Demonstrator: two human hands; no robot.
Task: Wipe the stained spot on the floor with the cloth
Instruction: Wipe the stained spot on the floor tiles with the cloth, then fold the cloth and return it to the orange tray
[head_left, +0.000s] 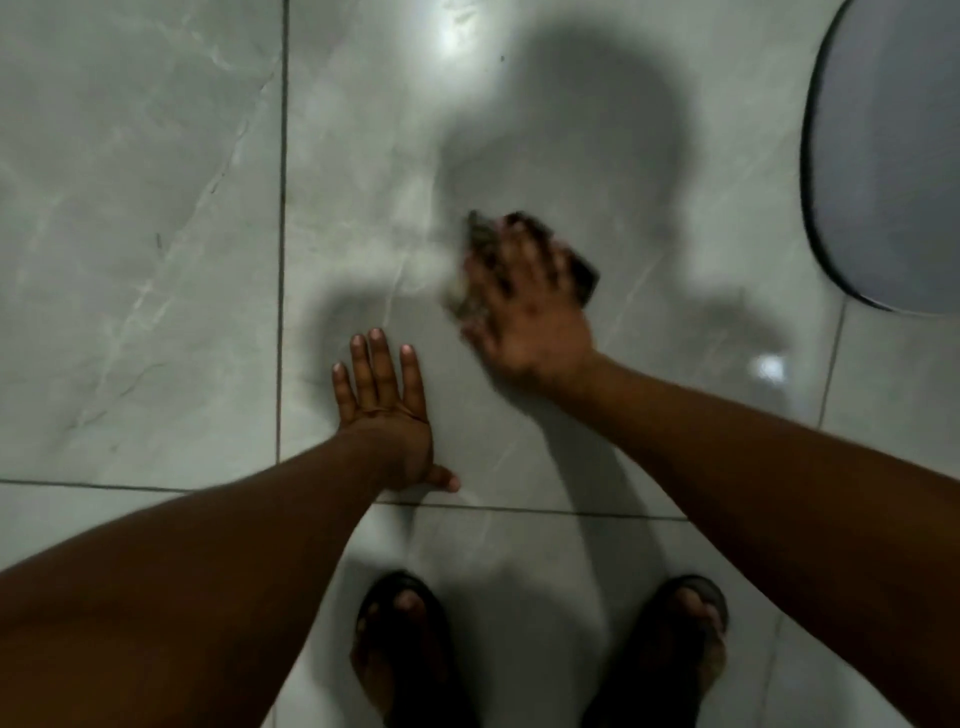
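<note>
My right hand (530, 306) presses flat on a dark, crumpled cloth (480, 236) against the grey marbled floor tile (363, 182). Both are blurred by motion. The cloth shows at the fingertips and on both sides of the hand; most of it is hidden under the palm. My left hand (384, 410) lies flat on the same tile, fingers spread, holding nothing, to the left of and nearer me than the cloth. No stain is visible; the spot under the cloth is covered.
My two feet in dark sandals (410, 649) stand at the bottom edge. A grey oval mat or lid (893, 156) with a dark rim lies at the upper right. Dark grout lines (283, 208) cross the tiles. Shadows of my head and arms fall on the floor.
</note>
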